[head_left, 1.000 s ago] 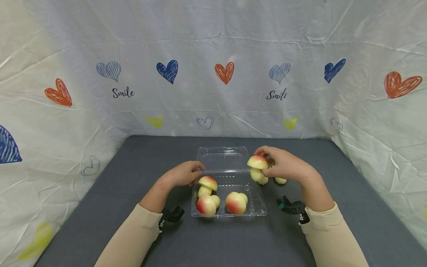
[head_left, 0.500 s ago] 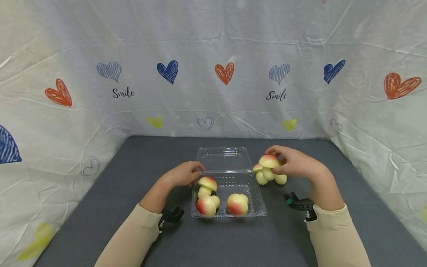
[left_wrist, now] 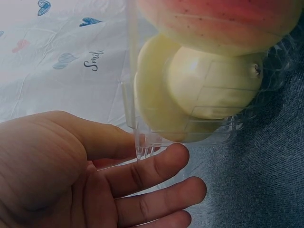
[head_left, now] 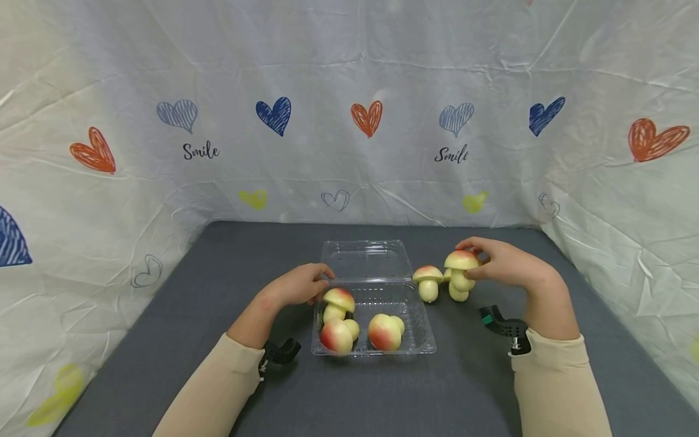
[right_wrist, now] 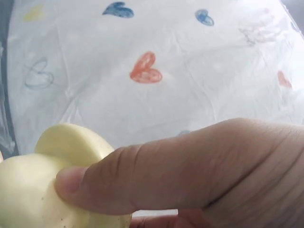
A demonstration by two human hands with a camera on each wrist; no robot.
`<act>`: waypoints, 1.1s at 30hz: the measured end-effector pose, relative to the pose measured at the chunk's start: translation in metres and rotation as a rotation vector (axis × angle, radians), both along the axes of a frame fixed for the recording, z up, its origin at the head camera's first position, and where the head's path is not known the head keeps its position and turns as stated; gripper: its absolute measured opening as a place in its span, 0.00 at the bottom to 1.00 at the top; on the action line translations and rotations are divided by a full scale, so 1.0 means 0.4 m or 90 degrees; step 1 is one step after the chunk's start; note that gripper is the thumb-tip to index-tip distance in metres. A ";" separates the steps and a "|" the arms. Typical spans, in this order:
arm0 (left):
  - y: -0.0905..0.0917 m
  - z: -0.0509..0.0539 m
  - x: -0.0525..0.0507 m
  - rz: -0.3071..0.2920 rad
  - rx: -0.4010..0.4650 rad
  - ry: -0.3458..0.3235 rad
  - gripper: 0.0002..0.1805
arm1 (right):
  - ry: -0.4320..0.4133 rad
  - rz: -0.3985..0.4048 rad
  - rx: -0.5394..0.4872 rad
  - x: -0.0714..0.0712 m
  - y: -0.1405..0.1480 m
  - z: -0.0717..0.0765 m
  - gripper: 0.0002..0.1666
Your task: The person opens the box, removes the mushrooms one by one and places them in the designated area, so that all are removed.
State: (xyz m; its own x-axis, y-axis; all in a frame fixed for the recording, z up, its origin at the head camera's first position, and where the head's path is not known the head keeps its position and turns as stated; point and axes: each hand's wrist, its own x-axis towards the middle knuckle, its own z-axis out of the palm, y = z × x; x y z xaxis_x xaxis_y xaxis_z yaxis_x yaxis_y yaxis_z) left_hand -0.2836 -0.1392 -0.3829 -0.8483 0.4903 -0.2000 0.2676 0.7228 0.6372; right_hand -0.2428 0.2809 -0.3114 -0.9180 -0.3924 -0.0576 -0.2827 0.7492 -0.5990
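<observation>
My right hand (head_left: 502,264) grips a pale yellow toy mushroom (head_left: 461,261) with a red-topped cap; in the right wrist view the thumb presses on the mushroom (right_wrist: 33,190). Behind it, partly hidden, stands another mushroom (head_left: 458,296). One more mushroom (head_left: 428,278) is upright just right of the clear plastic box (head_left: 417,334). Inside the box are a mushroom (head_left: 338,298) at the back left, a tipped mushroom (head_left: 337,335) at the front left and a tipped mushroom (head_left: 384,332) towards the right. My left hand (left_wrist: 109,166) pinches the box's left edge between thumb and index finger.
The box's clear lid (head_left: 366,260) lies folded back behind it on the dark grey table (head_left: 371,394). A white cloth (head_left: 306,73) with printed hearts hangs around the back and sides. Black wrist straps (head_left: 505,328) sit on both forearms.
My right hand has carried its mushroom rightward, away from the box and past the standing mushroom, to in front of the farther one. The left hand has stayed at the box's edge.
</observation>
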 end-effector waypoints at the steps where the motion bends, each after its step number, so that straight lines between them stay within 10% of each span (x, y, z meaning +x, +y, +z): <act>1: 0.000 0.001 0.000 0.001 0.000 -0.001 0.18 | 0.002 -0.002 0.007 -0.002 0.006 -0.001 0.30; 33: 0.007 0.003 0.004 0.005 -0.005 0.000 0.17 | -0.171 -0.153 0.011 -0.067 0.149 -0.101 0.39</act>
